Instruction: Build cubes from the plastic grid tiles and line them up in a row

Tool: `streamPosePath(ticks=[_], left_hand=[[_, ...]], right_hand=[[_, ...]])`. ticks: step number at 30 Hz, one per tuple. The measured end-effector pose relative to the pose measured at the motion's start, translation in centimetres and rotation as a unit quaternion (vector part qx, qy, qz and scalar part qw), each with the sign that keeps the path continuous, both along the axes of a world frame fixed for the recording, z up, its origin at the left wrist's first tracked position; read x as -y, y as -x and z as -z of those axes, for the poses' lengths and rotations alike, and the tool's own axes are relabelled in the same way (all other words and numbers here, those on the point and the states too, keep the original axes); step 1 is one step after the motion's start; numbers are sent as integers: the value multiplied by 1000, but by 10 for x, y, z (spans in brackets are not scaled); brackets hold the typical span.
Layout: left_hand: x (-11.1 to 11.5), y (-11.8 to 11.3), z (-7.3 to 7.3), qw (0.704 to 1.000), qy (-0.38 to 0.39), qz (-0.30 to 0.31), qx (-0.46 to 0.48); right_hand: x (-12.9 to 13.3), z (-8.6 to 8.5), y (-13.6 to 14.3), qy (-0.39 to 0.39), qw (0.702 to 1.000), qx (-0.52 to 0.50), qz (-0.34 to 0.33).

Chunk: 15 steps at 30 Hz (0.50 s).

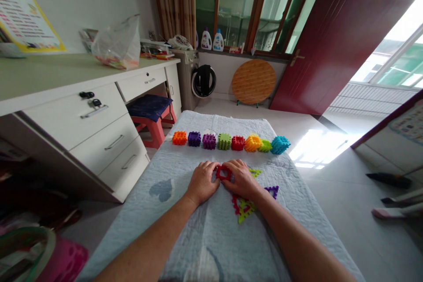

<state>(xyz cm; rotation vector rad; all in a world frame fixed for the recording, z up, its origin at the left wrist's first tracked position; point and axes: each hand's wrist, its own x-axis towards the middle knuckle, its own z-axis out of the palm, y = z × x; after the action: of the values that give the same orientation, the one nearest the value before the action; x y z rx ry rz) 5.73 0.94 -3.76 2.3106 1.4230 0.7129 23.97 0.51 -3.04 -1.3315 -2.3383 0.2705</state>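
Observation:
Between my two hands is a red square piece (224,172), low over the cloth-covered table. The fingers of my left hand (203,183) close on its left side. My right hand (241,179) grips its right side. Beside and partly under my right forearm lie flat triangular pieces: a yellow-green one (246,209), a red one (235,205) and a purple one (272,191). Another green piece (255,172) shows just right of my right hand. Beyond my hands, several stacks stand in a row, among them orange (179,138), green (224,141), red (238,143) and blue (280,145).
The table has a pale blue cloth (158,229). To the left are a white desk (82,119) and a red stool (155,130) with a dark cushion. A pink bin (66,255) stands at the lower left. A round wooden board (254,81) leans by the far wall.

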Motion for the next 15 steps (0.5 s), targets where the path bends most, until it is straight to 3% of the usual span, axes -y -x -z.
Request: streamPosePath(ticks=[5, 15], left_hand=[[2, -3, 0, 1000, 1, -14, -2], [3, 2, 1, 1000, -16, 24, 12]], right_hand=[[-1, 0, -2, 0, 1000, -1, -10], [1, -5, -4, -4, 1000, -6, -24]])
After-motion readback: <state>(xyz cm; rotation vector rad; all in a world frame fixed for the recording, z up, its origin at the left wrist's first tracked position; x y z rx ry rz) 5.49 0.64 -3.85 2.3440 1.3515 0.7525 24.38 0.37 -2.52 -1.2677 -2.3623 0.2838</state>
